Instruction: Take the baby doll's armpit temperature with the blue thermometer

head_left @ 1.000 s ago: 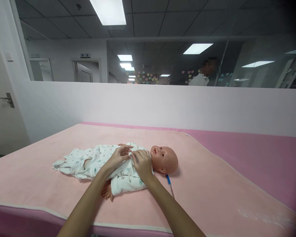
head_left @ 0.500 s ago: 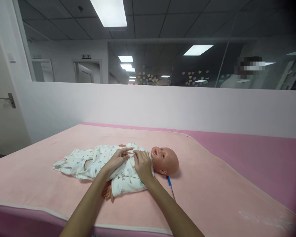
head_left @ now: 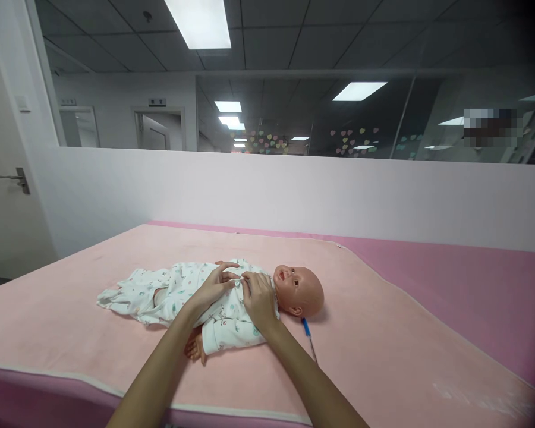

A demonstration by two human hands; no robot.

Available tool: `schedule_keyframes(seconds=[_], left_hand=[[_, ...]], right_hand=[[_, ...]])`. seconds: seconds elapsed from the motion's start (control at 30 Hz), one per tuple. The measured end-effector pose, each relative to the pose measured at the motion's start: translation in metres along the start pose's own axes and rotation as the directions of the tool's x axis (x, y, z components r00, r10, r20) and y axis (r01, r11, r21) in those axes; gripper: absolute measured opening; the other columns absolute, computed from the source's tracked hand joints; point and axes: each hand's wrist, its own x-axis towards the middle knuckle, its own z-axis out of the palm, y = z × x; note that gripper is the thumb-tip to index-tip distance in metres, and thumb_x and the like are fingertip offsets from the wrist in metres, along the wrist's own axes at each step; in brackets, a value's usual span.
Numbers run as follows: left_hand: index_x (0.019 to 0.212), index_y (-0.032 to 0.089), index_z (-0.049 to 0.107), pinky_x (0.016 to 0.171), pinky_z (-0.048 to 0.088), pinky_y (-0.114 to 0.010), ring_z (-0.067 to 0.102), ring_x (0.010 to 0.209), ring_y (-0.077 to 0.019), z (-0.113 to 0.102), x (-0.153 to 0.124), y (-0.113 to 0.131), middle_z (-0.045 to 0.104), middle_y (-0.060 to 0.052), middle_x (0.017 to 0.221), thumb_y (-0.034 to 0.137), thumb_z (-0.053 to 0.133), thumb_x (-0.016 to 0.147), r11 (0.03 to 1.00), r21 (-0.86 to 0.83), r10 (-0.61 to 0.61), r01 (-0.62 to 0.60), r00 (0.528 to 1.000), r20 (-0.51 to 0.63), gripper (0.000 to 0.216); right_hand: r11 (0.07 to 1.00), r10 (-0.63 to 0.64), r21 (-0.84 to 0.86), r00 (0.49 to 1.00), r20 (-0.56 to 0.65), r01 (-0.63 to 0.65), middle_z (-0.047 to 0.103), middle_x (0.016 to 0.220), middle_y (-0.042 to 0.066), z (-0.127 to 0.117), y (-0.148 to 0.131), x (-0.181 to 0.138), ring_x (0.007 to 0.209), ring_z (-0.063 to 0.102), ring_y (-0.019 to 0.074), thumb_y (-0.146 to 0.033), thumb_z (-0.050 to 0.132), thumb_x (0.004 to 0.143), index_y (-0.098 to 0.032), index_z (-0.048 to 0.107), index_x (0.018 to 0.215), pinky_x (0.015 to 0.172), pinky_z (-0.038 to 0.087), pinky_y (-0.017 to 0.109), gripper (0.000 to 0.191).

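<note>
A baby doll (head_left: 301, 290) lies on its back on a pale pink blanket (head_left: 374, 345), head to the right. It wears a white printed romper (head_left: 178, 288). My left hand (head_left: 214, 288) rests on the doll's chest, fingers pinching the romper's front near the collar. My right hand (head_left: 258, 300) is on the chest right beside the doll's chin, fingers curled on the same edge of cloth. A small snap shows between the two hands. The doll's bare hand (head_left: 195, 349) sticks out of the near sleeve.
A blue pen (head_left: 308, 336) lies on the blanket just below the doll's head. The blanket covers a darker pink mattress (head_left: 472, 273). A low white wall with glass above stands behind. A door (head_left: 4, 196) is at the left.
My left fingers have curled in slightly toward the snap at the collar. A person behind the glass has moved further right. The doll has not shifted.
</note>
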Motion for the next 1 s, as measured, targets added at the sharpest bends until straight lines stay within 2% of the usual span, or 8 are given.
schedule_keyframes(seconds=[0.17, 0.3, 0.57, 0.73, 0.87, 1.0], left_hand=[[0.115, 0.023, 0.045, 0.073, 0.04, -0.025, 0.054, 0.078, -0.0127, 0.0, -0.003, 0.003, 0.058, -0.003, 0.086, 0.016, 0.058, 0.07, 0.999, -0.034, -0.027, 0.027, 1.0, -0.001, 0.048], [0.109, 0.022, 0.049, 0.073, 0.04, -0.025, 0.053, 0.081, -0.0137, -0.001, -0.001, 0.002, 0.057, -0.002, 0.085, 0.012, 0.055, 0.068, 0.999, -0.038, -0.02, 0.021, 1.0, 0.016, 0.043], [0.1, 0.019, 0.055, 0.069, 0.039, -0.024, 0.053, 0.078, -0.0139, 0.0, 0.002, 0.001, 0.057, -0.002, 0.083, 0.009, 0.05, 0.065, 0.998, -0.067, -0.009, 0.011, 1.0, 0.03, 0.037], [0.092, 0.018, 0.057, 0.073, 0.039, -0.025, 0.054, 0.078, -0.0141, -0.001, 0.004, -0.002, 0.059, -0.002, 0.081, 0.01, 0.053, 0.062, 0.998, -0.062, 0.002, -0.003, 1.0, -0.009, 0.031], [0.096, 0.018, 0.055, 0.072, 0.04, -0.025, 0.054, 0.074, -0.0137, 0.0, 0.007, -0.004, 0.058, -0.001, 0.076, 0.012, 0.055, 0.062, 0.999, -0.035, 0.01, -0.012, 0.998, -0.057, 0.034], [0.1, 0.019, 0.055, 0.069, 0.04, -0.023, 0.053, 0.074, -0.0121, 0.0, 0.006, -0.005, 0.055, -0.002, 0.085, 0.014, 0.055, 0.063, 1.0, 0.005, 0.023, -0.023, 0.994, -0.11, 0.037]], right_hand=[[0.998, 0.014, 0.065, 0.999, 0.052, -0.017, 0.058, 0.083, 0.005, -0.006, -0.004, 0.002, 0.078, 0.05, 0.0185, -0.022, 0.049, 0.077, -0.018, 0.053, 0.091, 0.072, 0.035, 0.031, 0.015], [0.995, -0.023, 0.103, 0.993, 0.112, 0.012, 0.059, 0.086, 0.004, -0.008, -0.005, 0.002, 0.081, 0.049, 0.0183, -0.019, 0.051, 0.075, -0.019, 0.053, 0.095, 0.074, 0.035, 0.031, 0.02], [0.988, -0.074, 0.145, 0.993, 0.096, 0.06, 0.059, 0.087, 0.004, -0.005, -0.004, 0.002, 0.081, 0.051, 0.0177, -0.013, 0.047, 0.073, -0.019, 0.053, 0.093, 0.075, 0.037, 0.031, 0.021], [0.985, -0.071, 0.163, 0.994, 0.084, 0.056, 0.06, 0.086, 0.003, -0.003, -0.003, 0.0, 0.081, 0.052, 0.0174, -0.011, 0.047, 0.073, -0.02, 0.053, 0.094, 0.074, 0.037, 0.031, 0.023], [0.99, -0.076, 0.121, 0.994, 0.075, 0.066, 0.061, 0.086, 0.003, -0.003, -0.002, 0.0, 0.081, 0.052, 0.0165, -0.013, 0.049, 0.075, -0.021, 0.055, 0.095, 0.074, 0.038, 0.03, 0.023], [0.988, -0.086, 0.131, 0.993, 0.081, 0.075, 0.062, 0.09, 0.002, -0.003, -0.002, 0.001, 0.083, 0.052, 0.0154, -0.012, 0.049, 0.075, -0.021, 0.054, 0.098, 0.075, 0.039, 0.029, 0.025]])
